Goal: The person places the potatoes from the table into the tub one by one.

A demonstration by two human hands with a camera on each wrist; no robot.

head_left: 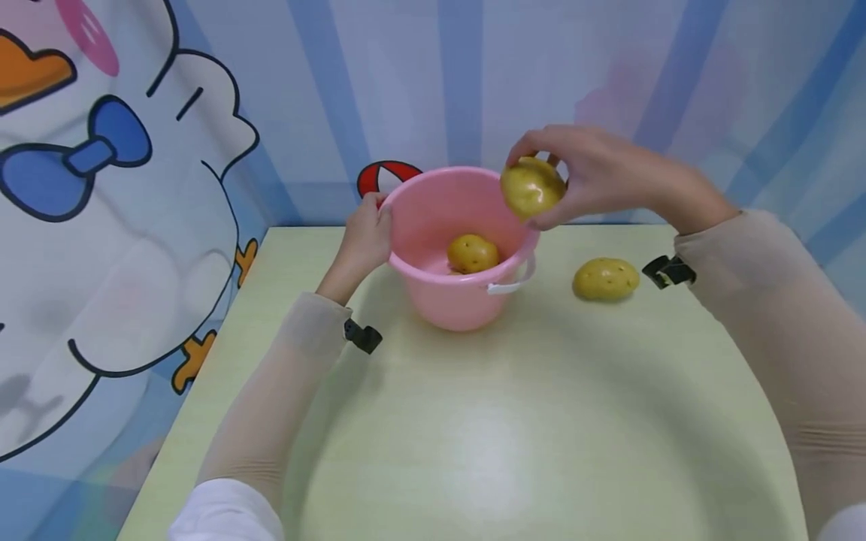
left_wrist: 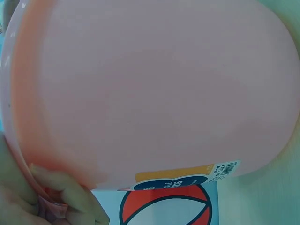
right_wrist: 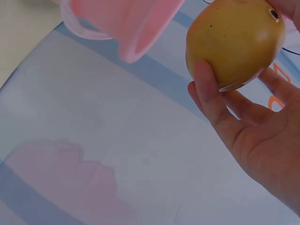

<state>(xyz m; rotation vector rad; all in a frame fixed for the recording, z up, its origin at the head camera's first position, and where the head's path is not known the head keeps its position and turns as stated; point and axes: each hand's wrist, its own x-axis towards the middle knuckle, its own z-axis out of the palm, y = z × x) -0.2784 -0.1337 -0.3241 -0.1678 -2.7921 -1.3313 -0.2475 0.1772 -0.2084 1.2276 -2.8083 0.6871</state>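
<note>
A pink bucket [head_left: 446, 300] stands upright near the table's back edge, with one potato [head_left: 473, 254] plainly visible inside. My left hand [head_left: 365, 239] grips the bucket's left rim; in the left wrist view its fingers [left_wrist: 65, 187] curl over the edge. At the bucket's right rim, my right hand [head_left: 595, 173] holds a yellow potato [head_left: 533, 188] between fingertips and thumb, raised at rim height. The right wrist view shows this held potato [right_wrist: 234, 42] close up, with a dark spot on its skin. Another potato [head_left: 605, 279] lies on the table to the right of the bucket.
The light wooden table [head_left: 433, 436] reaches back to a wall covering [head_left: 406, 83] with blue stripes and cartoon prints. A white handle [head_left: 512, 284] hangs at the bucket's right front. A printed label [left_wrist: 187, 177] is on the bucket's side.
</note>
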